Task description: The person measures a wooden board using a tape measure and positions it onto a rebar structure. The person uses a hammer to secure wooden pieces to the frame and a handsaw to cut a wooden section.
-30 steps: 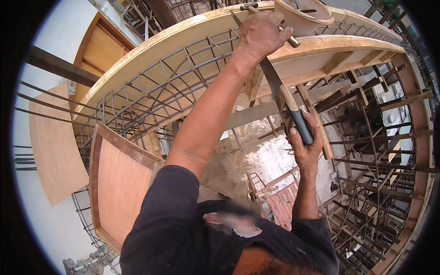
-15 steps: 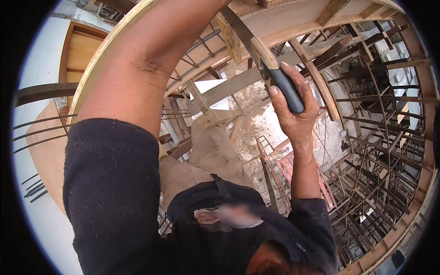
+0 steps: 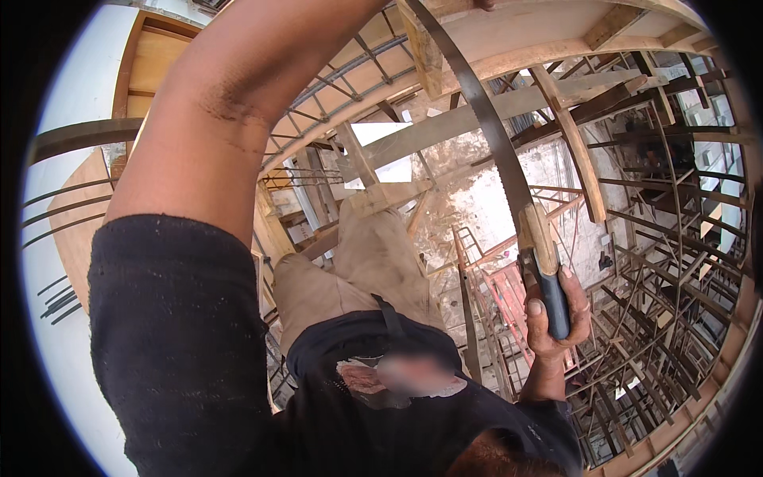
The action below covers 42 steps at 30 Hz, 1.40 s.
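Timber scaffolding crowds the space to my right, beyond a pale board that slants below curved wooden formwork; a rebar cage shows at upper left. My right hand is curled around the dark grip of the handsaw, whose blade runs up and leftward to the top edge. Of my left hand only a fingertip shows, so I can't tell how it's set. The print on my dark shirt is too blurred to read.
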{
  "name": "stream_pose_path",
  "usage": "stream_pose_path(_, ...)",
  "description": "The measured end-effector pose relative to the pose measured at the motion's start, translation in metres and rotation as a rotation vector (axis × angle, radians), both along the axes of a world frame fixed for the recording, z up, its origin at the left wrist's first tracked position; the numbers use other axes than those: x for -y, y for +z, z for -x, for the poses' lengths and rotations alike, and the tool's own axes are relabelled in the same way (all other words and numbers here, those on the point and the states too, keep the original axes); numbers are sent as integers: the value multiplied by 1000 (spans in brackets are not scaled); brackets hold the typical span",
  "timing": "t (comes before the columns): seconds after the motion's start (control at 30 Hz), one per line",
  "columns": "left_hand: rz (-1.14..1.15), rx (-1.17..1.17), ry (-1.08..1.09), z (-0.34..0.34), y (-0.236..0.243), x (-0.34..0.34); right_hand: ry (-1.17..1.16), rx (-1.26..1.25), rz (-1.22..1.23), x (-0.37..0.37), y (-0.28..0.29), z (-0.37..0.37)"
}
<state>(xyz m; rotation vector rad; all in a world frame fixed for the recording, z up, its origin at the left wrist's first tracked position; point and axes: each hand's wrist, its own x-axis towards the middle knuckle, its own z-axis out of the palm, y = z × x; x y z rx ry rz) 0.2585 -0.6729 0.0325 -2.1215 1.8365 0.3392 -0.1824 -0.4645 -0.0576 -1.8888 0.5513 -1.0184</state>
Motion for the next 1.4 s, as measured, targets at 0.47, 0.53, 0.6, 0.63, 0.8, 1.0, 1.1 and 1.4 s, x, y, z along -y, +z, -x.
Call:
stream_pose_path(0.47, 141, -22, -48, -7, 2, -25, 54, -187, 241, -2, 22, 22)
stream_pose_path(0.53, 235, 17, -82, -2, 2, -22, -13, 30, -69, -1, 17, -13)
stream_pose_path(0.6, 223, 26, -96, -1, -2, -22, -15, -81, 110, 36, 26, -74)
stream_pose_path(0.63, 219, 36, -128, 5, -2, -13, -40, -39, -147, 48, 26, -110)
stream_pose_path(0.8, 187, 18, -89, -7, -11, -17, -35, -52, 93, 36, 10, -83)
stream_pose_path(1.0, 221, 55, -148, 6, -4, -19, 18, -33, 90, 4, 10, -11)
stream_pose_path(1.1, 231, 58, -155, 1, -2, -13, -14, -26, 82, 47, 23, -118)
stream_pose_path(1.4, 210, -12, -113, -6, 2, -25, 38, -82, 124, -1, 18, -1)
